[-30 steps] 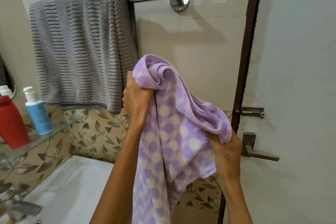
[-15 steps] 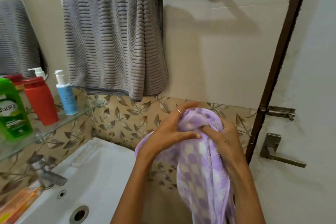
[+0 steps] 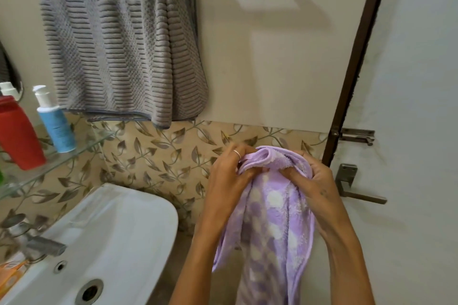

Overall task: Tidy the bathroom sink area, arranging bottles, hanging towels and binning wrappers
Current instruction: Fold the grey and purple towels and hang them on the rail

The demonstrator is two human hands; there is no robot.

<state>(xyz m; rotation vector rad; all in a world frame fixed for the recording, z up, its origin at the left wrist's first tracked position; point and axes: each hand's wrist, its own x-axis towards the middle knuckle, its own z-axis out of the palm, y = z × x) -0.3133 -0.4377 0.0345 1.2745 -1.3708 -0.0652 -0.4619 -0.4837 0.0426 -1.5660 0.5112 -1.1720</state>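
Head view shows left hand [image 3: 226,181] and right hand [image 3: 313,181] gripping the bunched purple towel [image 3: 275,225] between them, not yet hung, while the grey towel [image 3: 119,39] already hangs up-left.

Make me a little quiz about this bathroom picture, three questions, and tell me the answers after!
1. True or false: the grey towel lies in the sink.
2. Which hands hold the purple towel? A) left hand only B) right hand only C) both
3. Fill in: the blue bottle stands beside the ____ bottle on the glass shelf.

Key:
1. False, it hangs on the wall above.
2. C, both grip its bunched top edge.
3. Red.
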